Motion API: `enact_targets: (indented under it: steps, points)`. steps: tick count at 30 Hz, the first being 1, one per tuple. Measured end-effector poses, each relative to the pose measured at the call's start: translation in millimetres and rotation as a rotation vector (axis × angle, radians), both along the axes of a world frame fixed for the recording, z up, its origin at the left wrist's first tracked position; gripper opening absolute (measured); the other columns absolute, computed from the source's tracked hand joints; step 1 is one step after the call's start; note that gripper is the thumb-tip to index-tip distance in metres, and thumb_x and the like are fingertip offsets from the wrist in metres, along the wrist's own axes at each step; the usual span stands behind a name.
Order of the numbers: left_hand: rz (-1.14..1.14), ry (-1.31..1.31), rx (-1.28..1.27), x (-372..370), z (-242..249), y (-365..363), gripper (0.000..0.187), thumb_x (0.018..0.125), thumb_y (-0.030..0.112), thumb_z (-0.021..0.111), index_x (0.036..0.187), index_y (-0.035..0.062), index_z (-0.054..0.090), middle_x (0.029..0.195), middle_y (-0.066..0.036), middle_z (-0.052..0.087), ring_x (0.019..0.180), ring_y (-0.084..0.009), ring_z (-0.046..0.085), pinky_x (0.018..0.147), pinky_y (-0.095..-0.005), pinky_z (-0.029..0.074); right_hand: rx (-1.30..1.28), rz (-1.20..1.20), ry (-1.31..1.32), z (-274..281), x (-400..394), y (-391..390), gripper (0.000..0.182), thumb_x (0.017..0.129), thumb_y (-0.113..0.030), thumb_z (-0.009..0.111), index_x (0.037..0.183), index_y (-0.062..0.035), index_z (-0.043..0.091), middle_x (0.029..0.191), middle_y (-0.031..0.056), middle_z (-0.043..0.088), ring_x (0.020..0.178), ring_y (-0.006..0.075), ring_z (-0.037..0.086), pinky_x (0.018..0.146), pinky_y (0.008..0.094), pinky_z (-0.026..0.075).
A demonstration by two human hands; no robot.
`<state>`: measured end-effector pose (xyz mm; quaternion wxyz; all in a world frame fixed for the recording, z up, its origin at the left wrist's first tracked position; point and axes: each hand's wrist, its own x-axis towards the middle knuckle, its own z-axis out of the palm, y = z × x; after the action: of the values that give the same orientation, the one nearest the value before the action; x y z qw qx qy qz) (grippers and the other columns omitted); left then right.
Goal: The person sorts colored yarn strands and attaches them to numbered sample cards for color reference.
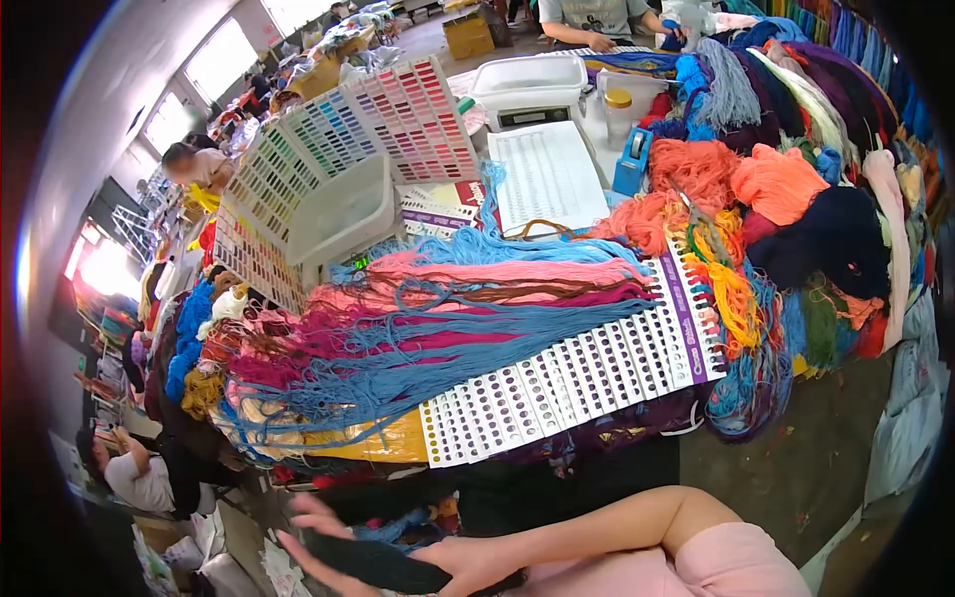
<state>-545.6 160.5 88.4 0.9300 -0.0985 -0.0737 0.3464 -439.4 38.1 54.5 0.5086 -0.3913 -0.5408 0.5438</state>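
A bundle of black thread stretches between my hands at the bottom of the head view. My right hand is closed round its right end. At its left end, my left hand has the bundle between its fingers, which are spread and partly blurred. Just beyond lies the table edge with a white punched thread card. Long blue, pink and magenta threads hang from its holes and fan out leftward. A purple-labelled strip edges the card on the right.
A folding colour chart stands behind a clear plastic tub. Nearby are a printed sheet, a scale, a blue tape dispenser and scissors. Heaped yarn covers the right side. A person sits opposite.
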Motion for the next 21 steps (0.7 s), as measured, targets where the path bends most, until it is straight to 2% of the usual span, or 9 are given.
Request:
enact_targets:
  steps: [2, 4, 5, 8, 10, 13, 18, 19, 21]
  points:
    - [-0.137, -0.394, 0.156, -30, -9, 48, 0.076, 0.066, 0.067, 0.036, 0.115, 0.0092, 0.037, 0.107, -0.007, 0.042, 0.102, -0.0208, 0.036, 0.090, -0.0373, 0.025, -0.092, 0.094, -0.176, 0, 8, -2, 0.042, 0.060, -0.021, 0.059, 0.095, -0.0001, 0.049, 0.081, 0.0112, 0.056, 0.076, 0.0249, 0.052, 0.068, 0.0315, 0.040]
    - [-0.059, -0.281, 0.512, -44, 26, 73, 0.071, 0.069, 0.062, 0.035, 0.114, 0.0077, 0.037, 0.102, -0.006, 0.043, 0.097, -0.0192, 0.037, 0.086, -0.0355, 0.027, -0.086, 0.093, -0.384, -12, 6, 0, 0.050, 0.067, -0.028, 0.058, 0.101, 0.0037, 0.041, 0.079, 0.0121, 0.054, 0.075, 0.0301, 0.051, 0.064, 0.0369, 0.041]
    - [-0.018, -0.203, 0.643, -47, 51, 83, 0.068, 0.070, 0.059, 0.034, 0.114, 0.0069, 0.037, 0.100, -0.006, 0.043, 0.094, -0.0184, 0.038, 0.084, -0.0345, 0.027, -0.099, 0.140, -0.435, -13, 7, 0, 0.050, 0.067, -0.022, 0.056, 0.108, 0.0011, 0.039, 0.086, 0.0119, 0.053, 0.086, 0.0285, 0.048, 0.073, 0.0379, 0.037]
    - [0.068, -0.041, 0.924, -60, 119, 102, 0.061, 0.074, 0.050, 0.032, 0.114, 0.0045, 0.036, 0.093, -0.004, 0.044, 0.086, -0.0159, 0.040, 0.078, -0.0317, 0.029, 0.170, -0.301, -0.803, -74, -17, -1, 0.042, 0.064, -0.013, 0.055, 0.104, -0.0040, 0.043, 0.088, 0.0112, 0.051, 0.087, 0.0241, 0.047, 0.078, 0.0422, 0.032]
    - [0.109, 0.039, 1.015, -71, 147, 116, 0.055, 0.077, 0.045, 0.031, 0.113, 0.0030, 0.036, 0.088, -0.003, 0.045, 0.081, -0.0142, 0.042, 0.074, -0.0299, 0.031, 0.142, -0.358, -0.826, -84, -17, -4, 0.043, 0.065, -0.012, 0.055, 0.106, -0.0049, 0.042, 0.095, 0.0115, 0.047, 0.094, 0.0237, 0.043, 0.084, 0.0457, 0.024]
    - [0.143, 0.158, 1.060, -86, 162, 142, 0.048, 0.081, 0.036, 0.029, 0.112, 0.0006, 0.035, 0.081, -0.002, 0.046, 0.073, -0.0118, 0.044, 0.068, -0.0271, 0.033, -0.014, -0.278, -0.869, -78, -4, -9, 0.044, 0.067, -0.014, 0.055, 0.108, -0.0047, 0.041, 0.104, 0.0118, 0.042, 0.100, 0.0240, 0.040, 0.087, 0.0461, 0.022]
    - [0.121, 0.283, 1.011, -114, 145, 179, 0.035, 0.088, 0.022, 0.026, 0.111, -0.0033, 0.035, 0.069, 0.001, 0.048, 0.060, -0.0077, 0.047, 0.058, -0.0224, 0.036, 0.046, -0.439, -0.797, -95, 12, -16, 0.032, 0.066, -0.015, 0.056, 0.096, -0.0085, 0.046, 0.093, 0.0090, 0.043, 0.087, 0.0250, 0.045, 0.077, 0.0424, 0.028]
    - [0.136, 0.301, 0.874, -120, 144, 190, 0.032, 0.087, 0.019, 0.031, 0.108, -0.0047, 0.037, 0.055, 0.002, 0.035, 0.046, -0.0052, 0.035, 0.049, -0.0203, 0.030, 0.051, -0.444, -0.734, -96, 19, -17, 0.031, 0.066, -0.015, 0.055, 0.095, -0.0091, 0.046, 0.092, 0.0084, 0.043, 0.086, 0.0245, 0.046, 0.076, 0.0423, 0.028]
    - [0.215, 0.405, 0.883, -127, 142, 204, 0.030, 0.087, 0.018, 0.033, 0.106, -0.0043, 0.038, 0.053, 0.002, 0.033, 0.042, -0.0042, 0.033, 0.047, -0.0193, 0.029, 0.137, -0.537, -0.621, -83, 42, -20, 0.026, 0.068, -0.016, 0.053, 0.092, -0.0103, 0.048, 0.084, 0.0068, 0.046, 0.078, 0.0240, 0.048, 0.070, 0.0401, 0.031]
